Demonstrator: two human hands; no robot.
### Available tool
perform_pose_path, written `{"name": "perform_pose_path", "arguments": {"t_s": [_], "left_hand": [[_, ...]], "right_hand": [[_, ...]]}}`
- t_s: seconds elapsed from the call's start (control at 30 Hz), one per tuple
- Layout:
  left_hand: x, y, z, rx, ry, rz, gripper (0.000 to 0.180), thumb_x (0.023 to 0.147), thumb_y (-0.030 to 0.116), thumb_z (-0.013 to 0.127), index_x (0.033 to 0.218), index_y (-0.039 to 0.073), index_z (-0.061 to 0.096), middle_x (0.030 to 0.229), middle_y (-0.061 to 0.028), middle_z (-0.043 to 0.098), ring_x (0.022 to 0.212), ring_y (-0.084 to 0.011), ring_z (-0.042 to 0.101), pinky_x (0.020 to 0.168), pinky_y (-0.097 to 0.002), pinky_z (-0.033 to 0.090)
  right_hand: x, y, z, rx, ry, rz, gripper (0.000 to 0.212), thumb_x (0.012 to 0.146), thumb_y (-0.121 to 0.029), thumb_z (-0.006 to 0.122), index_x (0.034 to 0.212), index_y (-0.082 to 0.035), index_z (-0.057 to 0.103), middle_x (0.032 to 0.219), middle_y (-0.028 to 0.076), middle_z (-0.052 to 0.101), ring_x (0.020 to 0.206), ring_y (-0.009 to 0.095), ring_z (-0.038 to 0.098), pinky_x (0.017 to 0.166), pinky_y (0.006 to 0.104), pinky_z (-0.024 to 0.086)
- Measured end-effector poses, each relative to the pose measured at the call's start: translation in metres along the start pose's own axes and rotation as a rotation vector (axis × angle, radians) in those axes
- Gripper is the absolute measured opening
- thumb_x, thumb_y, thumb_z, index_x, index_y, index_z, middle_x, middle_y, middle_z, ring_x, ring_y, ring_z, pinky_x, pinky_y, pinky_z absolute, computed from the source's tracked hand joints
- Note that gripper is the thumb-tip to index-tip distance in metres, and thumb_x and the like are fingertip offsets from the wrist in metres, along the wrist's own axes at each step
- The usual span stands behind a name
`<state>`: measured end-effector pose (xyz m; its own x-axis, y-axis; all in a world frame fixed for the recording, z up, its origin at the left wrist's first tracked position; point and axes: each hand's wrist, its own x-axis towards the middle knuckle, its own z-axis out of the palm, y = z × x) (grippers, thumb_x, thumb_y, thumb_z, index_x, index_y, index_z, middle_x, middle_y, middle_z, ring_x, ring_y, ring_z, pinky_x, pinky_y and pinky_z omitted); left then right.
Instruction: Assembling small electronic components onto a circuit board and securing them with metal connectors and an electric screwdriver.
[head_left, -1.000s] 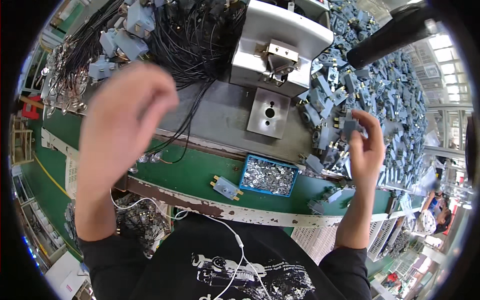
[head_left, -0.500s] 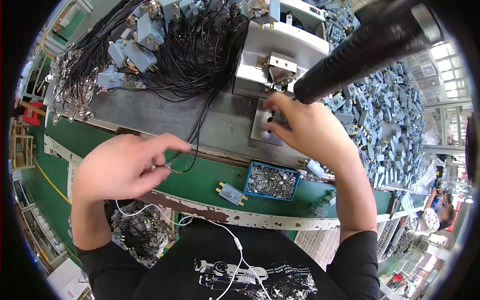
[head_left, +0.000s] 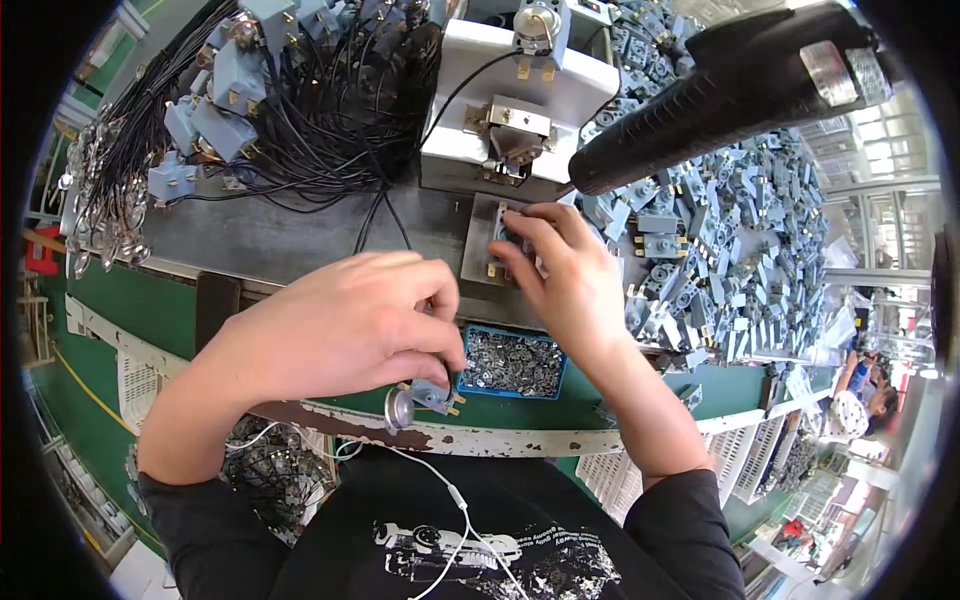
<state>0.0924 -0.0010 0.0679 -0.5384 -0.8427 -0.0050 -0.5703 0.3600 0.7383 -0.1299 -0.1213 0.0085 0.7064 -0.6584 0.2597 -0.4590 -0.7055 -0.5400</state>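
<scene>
My left hand (head_left: 350,325) is in front of the bench edge, fingertips pinched together around what looks like a black cable (head_left: 449,381), mostly hidden by the fingers. A round metal disc (head_left: 398,409) hangs just below that hand. Close behind the fingertips lies a grey-blue block with brass prongs (head_left: 435,397). My right hand (head_left: 565,265) has its thumb and fingers closed on another grey-blue block (head_left: 513,238), seated on a metal fixture plate (head_left: 480,240). Brass prongs show beside those fingers. A black electric screwdriver (head_left: 700,115) slants down, its tip just above my right hand.
A blue tray (head_left: 463,383) of small metal parts stands between my hands. Black cables (head_left: 330,140) with blocks pile up at the back left, metal discs (head_left: 110,215) at their ends. Behind the fixture stands a white-and-grey machine (head_left: 460,90). Loose blocks (head_left: 740,250) cover the right side.
My left hand has moved right and toward me, to the block beside the blue tray. The metal disc now shows below it. My right hand's fingers have closed in on the fixture.
</scene>
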Motion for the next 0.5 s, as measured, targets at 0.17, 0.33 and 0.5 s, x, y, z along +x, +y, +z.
{"name": "perform_pose_path", "arguments": {"t_s": [0.17, 0.33, 0.5], "left_hand": [[0.007, -0.008, 0.021, 0.119, 0.103, 0.061, 0.019, 0.083, 0.026, 0.078, 0.095, 0.013, 0.072, 0.101, -0.0020, 0.066, 0.101, -0.0260, 0.064, 0.092, -0.0416, 0.049], [0.021, -0.001, 0.028, 0.261, 0.158, 0.049, 0.018, 0.081, 0.020, 0.076, 0.097, 0.014, 0.072, 0.089, -0.0025, 0.060, 0.090, -0.0254, 0.061, 0.084, -0.0409, 0.049], [0.036, -0.003, 0.028, 0.451, 0.340, 0.119, 0.022, 0.079, 0.013, 0.074, 0.100, 0.015, 0.073, 0.084, -0.0027, 0.056, 0.081, -0.0240, 0.059, 0.075, -0.0377, 0.049]], "right_hand": [[-0.016, -0.009, -0.010, -0.138, 0.176, -0.194, 0.034, 0.083, -0.013, 0.083, 0.115, -0.008, 0.074, 0.105, 0.009, 0.068, 0.081, 0.024, 0.066, 0.067, 0.0336, 0.054], [-0.053, -0.063, -0.057, 0.469, -0.302, -0.003, 0.045, 0.074, -0.028, 0.094, 0.105, -0.003, 0.071, 0.102, 0.011, 0.068, 0.080, 0.023, 0.070, 0.070, 0.0322, 0.056], [-0.066, -0.050, -0.038, 0.565, -0.078, 0.046, 0.028, 0.086, -0.003, 0.081, 0.109, -0.004, 0.066, 0.099, 0.014, 0.069, 0.091, 0.021, 0.073, 0.078, 0.0305, 0.057]]}}
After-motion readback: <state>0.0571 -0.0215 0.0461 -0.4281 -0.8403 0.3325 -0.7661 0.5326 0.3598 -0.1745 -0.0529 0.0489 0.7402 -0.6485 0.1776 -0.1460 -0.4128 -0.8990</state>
